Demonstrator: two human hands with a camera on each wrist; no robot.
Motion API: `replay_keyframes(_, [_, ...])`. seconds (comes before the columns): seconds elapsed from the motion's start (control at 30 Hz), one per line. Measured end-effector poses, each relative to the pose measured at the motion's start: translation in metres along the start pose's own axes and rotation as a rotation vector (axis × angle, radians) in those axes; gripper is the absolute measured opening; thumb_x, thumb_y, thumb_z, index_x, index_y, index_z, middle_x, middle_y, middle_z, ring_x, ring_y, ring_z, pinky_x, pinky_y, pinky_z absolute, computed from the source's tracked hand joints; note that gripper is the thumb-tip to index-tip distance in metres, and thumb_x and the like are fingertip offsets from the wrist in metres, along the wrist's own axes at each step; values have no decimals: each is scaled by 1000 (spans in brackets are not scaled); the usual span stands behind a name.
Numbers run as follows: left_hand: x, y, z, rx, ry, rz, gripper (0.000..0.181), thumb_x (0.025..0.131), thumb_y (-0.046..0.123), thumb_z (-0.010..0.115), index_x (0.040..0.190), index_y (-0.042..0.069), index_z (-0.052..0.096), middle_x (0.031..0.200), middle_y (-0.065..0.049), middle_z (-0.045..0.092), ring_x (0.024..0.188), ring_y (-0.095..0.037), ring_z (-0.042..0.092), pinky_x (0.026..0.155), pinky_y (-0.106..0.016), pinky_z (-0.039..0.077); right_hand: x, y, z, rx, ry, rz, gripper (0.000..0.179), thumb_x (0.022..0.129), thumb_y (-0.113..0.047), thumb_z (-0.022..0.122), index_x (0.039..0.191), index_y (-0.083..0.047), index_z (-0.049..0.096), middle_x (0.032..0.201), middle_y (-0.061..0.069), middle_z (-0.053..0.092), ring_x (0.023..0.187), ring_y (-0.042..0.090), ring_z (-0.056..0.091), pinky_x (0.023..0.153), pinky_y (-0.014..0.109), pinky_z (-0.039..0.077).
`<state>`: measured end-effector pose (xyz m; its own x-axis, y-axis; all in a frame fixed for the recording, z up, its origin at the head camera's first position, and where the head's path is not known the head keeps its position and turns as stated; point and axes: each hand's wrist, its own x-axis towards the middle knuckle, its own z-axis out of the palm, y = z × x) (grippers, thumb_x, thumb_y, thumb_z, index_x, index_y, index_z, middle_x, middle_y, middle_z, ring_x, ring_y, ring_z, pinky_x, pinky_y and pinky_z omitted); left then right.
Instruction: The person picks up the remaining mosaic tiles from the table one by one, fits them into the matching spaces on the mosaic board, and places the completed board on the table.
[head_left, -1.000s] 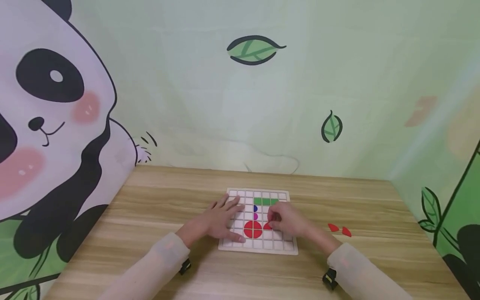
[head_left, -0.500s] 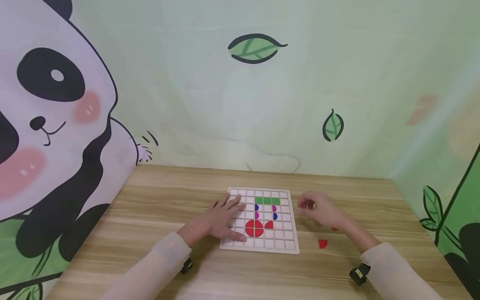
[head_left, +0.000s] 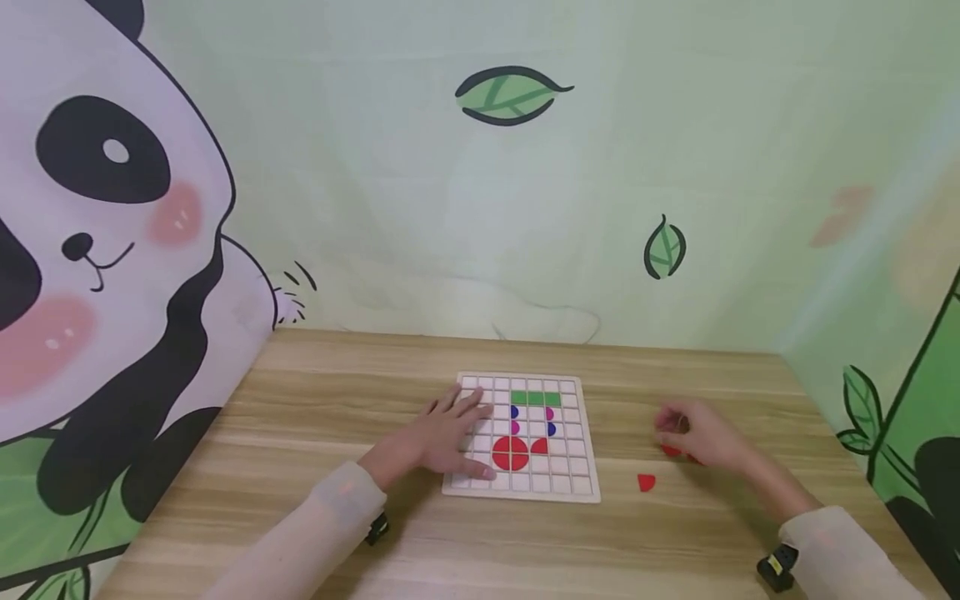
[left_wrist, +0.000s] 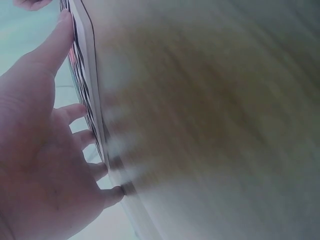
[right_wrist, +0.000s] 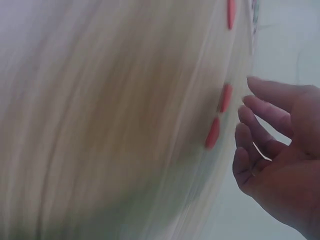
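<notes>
A white square grid board (head_left: 517,495) lies on the wooden table. My left hand (head_left: 446,439) rests on its left side with fingers spread. Green squares (head_left: 536,398) form a row near the board's top, above small blue and magenta half-circles (head_left: 551,421). Lower down, red quarter-circles (head_left: 510,453) make up a full disc, and a single red quarter piece (head_left: 539,447) sits right of it. To the right of the board, my right hand (head_left: 697,433) hovers over two loose red pieces (right_wrist: 213,133), partly hidden by it in the head view. Its fingers are loosely bent, with nothing between them.
Another loose red quarter piece (head_left: 646,482) lies between the board and my right hand. Behind the wooden table (head_left: 360,375) stands a backdrop (head_left: 375,208) printed with a panda and leaves.
My right hand has left the red quarter piece on the board and moved right, across the table to the loose red pieces. My left hand has stayed on the board.
</notes>
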<state>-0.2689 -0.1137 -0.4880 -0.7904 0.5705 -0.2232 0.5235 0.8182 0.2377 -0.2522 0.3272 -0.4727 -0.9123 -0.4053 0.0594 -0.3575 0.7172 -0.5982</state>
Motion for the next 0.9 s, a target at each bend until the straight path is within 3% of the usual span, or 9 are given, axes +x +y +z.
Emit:
replay_keyframes(0.2, [-1, -2, -3, 6, 4, -10, 110, 86, 83, 62, 171, 24, 23, 179, -8, 6, 163, -42, -2, 126, -68, 13, 4, 8, -6, 32, -77, -12, 21, 87, -5, 85, 99, 0, 68, 89, 4, 66, 80, 13, 57, 69, 27, 50])
replay_keyframes(0.5, [3, 1, -2, -15, 1, -1, 110, 87, 83, 63, 171, 25, 22, 179, -6, 4, 163, -40, -5, 126, -67, 9, -2, 22, -8, 148, -134, 43, 20, 94, -6, 80, 104, 2, 65, 92, 5, 62, 84, 15, 55, 71, 25, 48])
replay_keyframes(0.9, [-2, 4, -4, -22, -6, -20, 110, 84, 81, 68, 170, 25, 27, 179, -7, 9, 163, -41, 0, 126, -67, 12, -9, 23, 1, 154, -81, 57, 16, 94, -11, 80, 98, -3, 67, 87, 2, 61, 80, 13, 54, 67, 25, 46])
